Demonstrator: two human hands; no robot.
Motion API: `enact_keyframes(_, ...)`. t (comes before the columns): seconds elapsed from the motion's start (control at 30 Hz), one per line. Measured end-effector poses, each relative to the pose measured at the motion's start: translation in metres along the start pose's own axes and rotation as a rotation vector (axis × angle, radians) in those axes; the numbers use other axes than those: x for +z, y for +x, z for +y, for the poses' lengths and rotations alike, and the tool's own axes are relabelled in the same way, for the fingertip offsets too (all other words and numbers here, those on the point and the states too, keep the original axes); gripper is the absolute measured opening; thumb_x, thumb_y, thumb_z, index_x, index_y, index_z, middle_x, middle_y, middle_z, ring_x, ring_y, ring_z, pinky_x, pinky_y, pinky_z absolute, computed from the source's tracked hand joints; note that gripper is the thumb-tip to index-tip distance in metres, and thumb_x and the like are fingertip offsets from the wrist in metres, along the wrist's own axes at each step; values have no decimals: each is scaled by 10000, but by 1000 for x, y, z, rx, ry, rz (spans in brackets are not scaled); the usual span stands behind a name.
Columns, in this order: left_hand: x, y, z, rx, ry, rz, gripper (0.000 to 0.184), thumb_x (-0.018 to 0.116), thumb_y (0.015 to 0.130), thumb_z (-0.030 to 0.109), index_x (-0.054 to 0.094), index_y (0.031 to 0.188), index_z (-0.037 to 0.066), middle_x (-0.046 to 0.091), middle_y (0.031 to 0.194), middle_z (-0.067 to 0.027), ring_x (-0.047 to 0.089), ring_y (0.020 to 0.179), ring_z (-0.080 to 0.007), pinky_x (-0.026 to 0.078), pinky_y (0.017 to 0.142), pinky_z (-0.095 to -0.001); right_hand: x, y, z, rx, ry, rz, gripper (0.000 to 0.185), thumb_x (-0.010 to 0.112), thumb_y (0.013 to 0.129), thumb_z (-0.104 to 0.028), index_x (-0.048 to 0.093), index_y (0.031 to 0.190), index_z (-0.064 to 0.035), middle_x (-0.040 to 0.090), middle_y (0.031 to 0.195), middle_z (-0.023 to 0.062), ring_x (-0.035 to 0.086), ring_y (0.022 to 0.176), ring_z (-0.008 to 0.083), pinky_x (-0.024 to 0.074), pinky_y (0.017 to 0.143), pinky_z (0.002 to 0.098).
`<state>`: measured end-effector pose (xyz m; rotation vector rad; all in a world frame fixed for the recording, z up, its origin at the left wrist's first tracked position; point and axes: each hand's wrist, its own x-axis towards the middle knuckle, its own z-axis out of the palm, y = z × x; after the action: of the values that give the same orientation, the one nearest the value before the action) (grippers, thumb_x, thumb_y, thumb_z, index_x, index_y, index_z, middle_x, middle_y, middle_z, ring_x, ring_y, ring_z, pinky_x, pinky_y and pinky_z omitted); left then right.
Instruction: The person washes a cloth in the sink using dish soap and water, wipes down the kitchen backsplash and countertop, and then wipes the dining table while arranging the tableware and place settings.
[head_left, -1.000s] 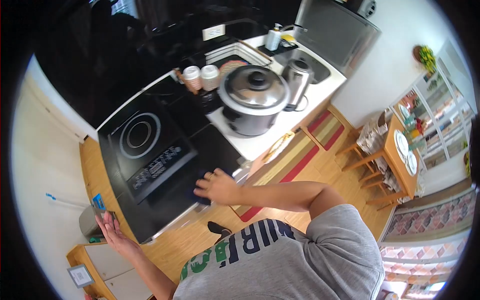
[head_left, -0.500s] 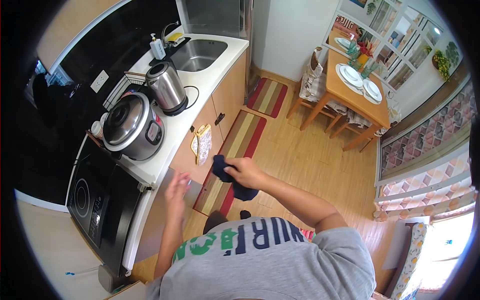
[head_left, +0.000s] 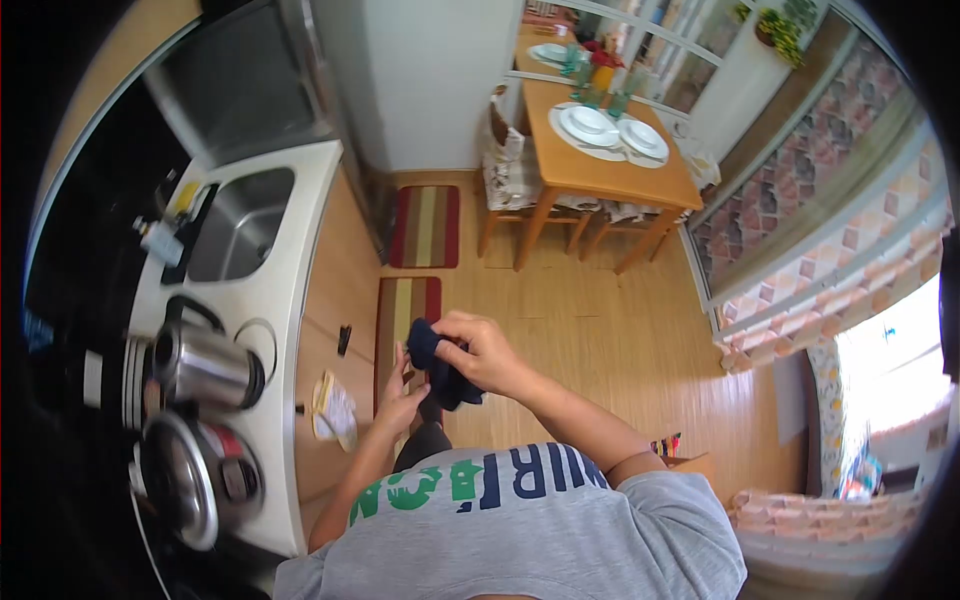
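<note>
A dark navy cloth (head_left: 447,380) hangs bunched in front of my body; its exact kind cannot be made out. My right hand (head_left: 482,352) is closed on its upper part, with the lower folds dangling below the fingers. At the cloth's left side is my left hand (head_left: 400,396), its fingers stretched up and the thumb apart from them. The fingertips come right up to the cloth, and whether they touch it is unclear.
On the counter (head_left: 318,215) at left are a sink (head_left: 240,225), a steel kettle (head_left: 205,365) and a rice cooker (head_left: 185,480). A patterned cloth (head_left: 333,410) hangs on the cabinet. Striped mats (head_left: 425,227) lie on the floor. A set dining table (head_left: 610,175) stands ahead.
My view has turned to the right, away from the stove. The left hand has come over beside the navy cloth, which my right hand still grips.
</note>
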<state>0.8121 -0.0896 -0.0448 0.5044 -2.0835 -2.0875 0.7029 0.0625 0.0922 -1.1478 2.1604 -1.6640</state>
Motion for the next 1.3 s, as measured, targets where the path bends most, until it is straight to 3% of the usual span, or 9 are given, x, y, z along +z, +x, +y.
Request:
enact_keyframes(0.07, -4, 53, -5, -92, -134, -134, 664, 576, 812, -58, 312, 1416, 26, 535, 1218, -91, 519, 1074, -193, 418, 931, -305, -8, 39, 11, 263, 199, -78, 131, 569, 875, -66, 615, 955, 26, 613, 865, 54, 575, 812, 129, 458, 713, 286)
enact_keyframes(0.27, 16, 207, 72, -453, -152, -678, 355, 581, 911, 163, 512, 1214, -9, 605, 1085, -85, 601, 996, -160, 514, 829, -320, -74, 124, 38, 309, 501, 440, 175, 555, 911, -138, 587, 1014, -1, 621, 881, 23, 574, 800, 102, 467, 722, 252)
enact_keyframes(0.53, 91, 369, 131, -288, -388, -911, 310, 547, 940, 226, 578, 1103, -36, 637, 991, -57, 620, 891, -142, 524, 790, -300, -133, 147, 195, 549, 447, 844, 384, 553, 912, -275, 491, 1196, -24, 550, 1128, 76, 502, 1028, 162, 418, 864, 298)
enact_keyframes(0.6, 103, 407, 145, -305, -288, -999, 262, 530, 945, 181, 590, 1109, -14, 634, 1022, -73, 616, 921, -158, 494, 847, -310, -136, 168, 218, 1081, 553, 945, 474, 499, 927, -409, 483, 1218, -35, 538, 1179, 96, 486, 1106, 186, 416, 893, 312)
enact_keyframes(0.73, 120, 484, 157, -306, 35, -1254, 274, 544, 943, 175, 582, 1136, -16, 623, 1025, -37, 559, 951, -97, 446, 879, -274, -157, 229, 245, 816, 1325, 713, 551, 463, 914, -514, 504, 1208, -50, 579, 1133, 104, 544, 1073, 213, 456, 881, 330)
enact_keyframes(0.8, 130, 521, 155, -178, 171, -1466, 268, 560, 934, 148, 577, 1140, -23, 620, 1026, -31, 548, 940, -89, 444, 864, -269, -170, 266, 274, 348, 1568, 596, 558, 493, 892, -537, 533, 1172, -57, 622, 1054, 105, 610, 977, 222, 511, 834, 351)
enact_keyframes(0.83, 135, 537, 156, -131, 96, -1447, 268, 580, 922, 128, 574, 1139, -29, 612, 1036, -23, 545, 934, -90, 440, 866, -267, -185, 284, 277, 442, 1606, 656, 438, 553, 899, -408, 550, 1129, -35, 641, 977, 108, 640, 860, 212, 541, 786, 366)
enact_keyframes(0.97, 145, 617, 189, -107, 258, -1534, 275, 593, 916, 132, 575, 1143, -22, 608, 1055, -15, 537, 954, -83, 436, 876, -259, -234, 331, 304, 541, 1219, 1048, 341, 615, 849, -125, 525, 1145, 17, 633, 988, 126, 641, 864, 235, 538, 799, 374)
enact_keyframes(1.3, 155, 896, 216, -176, 210, -1131, 526, 534, 945, 272, 376, 1400, 59, 577, 1164, -84, 544, 1034, -169, 465, 883, -330, -328, 374, 379, 421, 466, 1911, 278, 614, 851, -134, 582, 1082, 17, 635, 917, 77, 610, 787, 175, 508, 696, 313)
